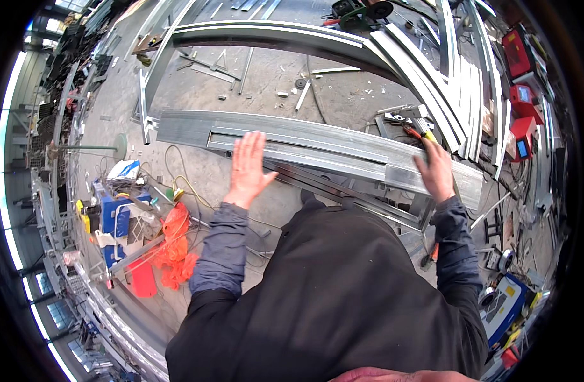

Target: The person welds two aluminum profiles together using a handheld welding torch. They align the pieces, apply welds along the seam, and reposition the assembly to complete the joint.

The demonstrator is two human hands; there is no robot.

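On the long gray beam, the thin metal bar runs left to right, nearer the flat, spread left hand, whose fingers reach over it, than the right hand, loosely spread near the beam's right end.

On our left, we see a blue machine on the concrete floor, with crumpled orange material near it and a yellow cable curling beside that. Farther up is a pole with a round base. On our right, we have red machines in a row and, lower down, a blue-and-white machine. A black wheel shows at the top, and windows line our far left.
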